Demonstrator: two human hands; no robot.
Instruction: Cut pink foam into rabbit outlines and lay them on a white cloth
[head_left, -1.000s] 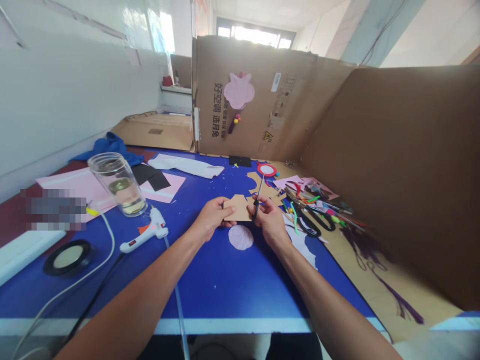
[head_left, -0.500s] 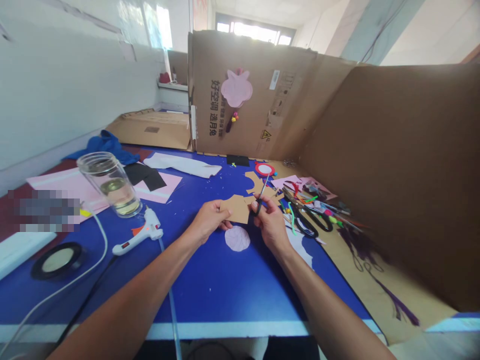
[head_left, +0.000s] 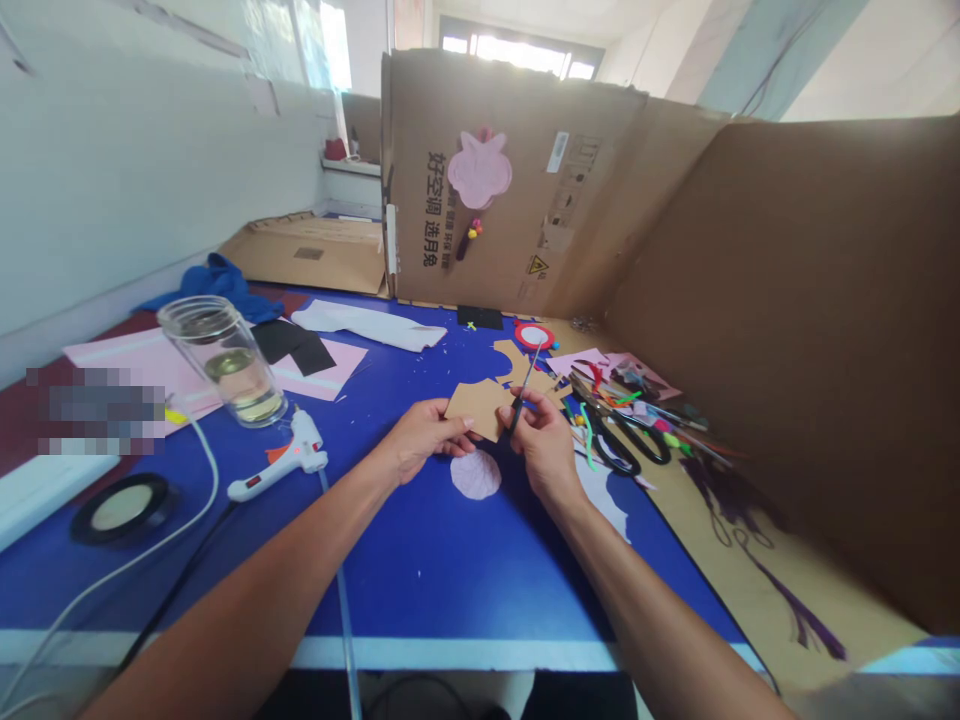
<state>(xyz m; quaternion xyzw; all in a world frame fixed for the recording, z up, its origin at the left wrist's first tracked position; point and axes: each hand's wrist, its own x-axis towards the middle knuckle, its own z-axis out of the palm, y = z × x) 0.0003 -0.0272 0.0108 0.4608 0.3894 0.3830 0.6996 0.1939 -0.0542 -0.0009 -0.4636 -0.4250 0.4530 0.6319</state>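
Note:
My left hand (head_left: 433,438) pinches the left edge of a piece of brown cardboard (head_left: 480,405) above the blue table. My right hand (head_left: 546,440) is closed round a pair of scissors (head_left: 528,380), whose blades point up and away beside the cardboard's right edge. Fingers hide most of the scissors' handles. Below the cardboard, a pale pink round piece (head_left: 476,475) lies flat on the table. Just behind my hands lie cut brown cardboard scraps (head_left: 514,362). A red-rimmed disc with a white centre (head_left: 534,337) is farther back.
A glue gun (head_left: 281,460), a glass jar of liquid (head_left: 236,370) and black tape (head_left: 124,508) stand on the left. Larger scissors (head_left: 619,440) lie among craft scraps at right. Tall cardboard panels (head_left: 585,220) wall off the back and right.
My left hand has turned the brown cardboard, so its edge now sits tilted. The scissors stay in my right hand. The whole view has shifted slightly.

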